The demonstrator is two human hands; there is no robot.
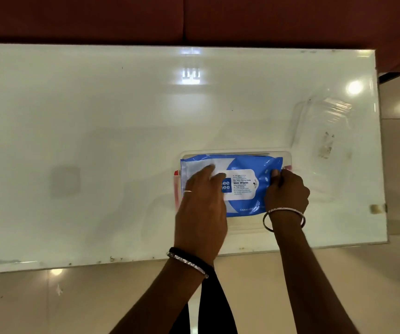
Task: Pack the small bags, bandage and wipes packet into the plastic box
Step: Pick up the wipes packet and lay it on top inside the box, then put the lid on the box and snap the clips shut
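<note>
Wipes packet [242,165] lies flat over the mouth of the plastic box [287,157], near the front edge of the table [97,116], right of ctr. It is a blue-and-white soft pack, label up, long axis running left-right. It covers nearly the whole opening, w/ only the far rim and a strip at the right end showing. Can't tell if it is fully seated or riding on the rim.

Left hand [201,201]: fingers straight, laid flat on the packet's left half and pressing down, gripping nothing. Right hand [287,191]: fingers curled at the packet's right end, thumb on top. It appears to pinch the end (lower fingers hidden, so a judgement only).

Handling, est.:
- **Packet:** a film pouch of damp wipes, so soft and squashy, w/ some weight for its bulk and a slick glossy skin. It won't break, but it prob. bows or buckles if shoved from one end.
- **Where to hold:** best taken by the crimped end seams, or pressed w/ a flat palm on the broad face. Keep off the reseal flap at label ctr, which could peel.
- **Fit:** looks tight lengthwise, so tucking one end in at a time seems wise.
- **Box:** thin clear plastic, prob. light and apt to skate on the glossy top unless steadied.

A red side latch [176,186] shows at the box's left end. The clear lid [322,124] lies apart, further back on the right. Small bags and bandage not visible; may be under the packet.
</note>
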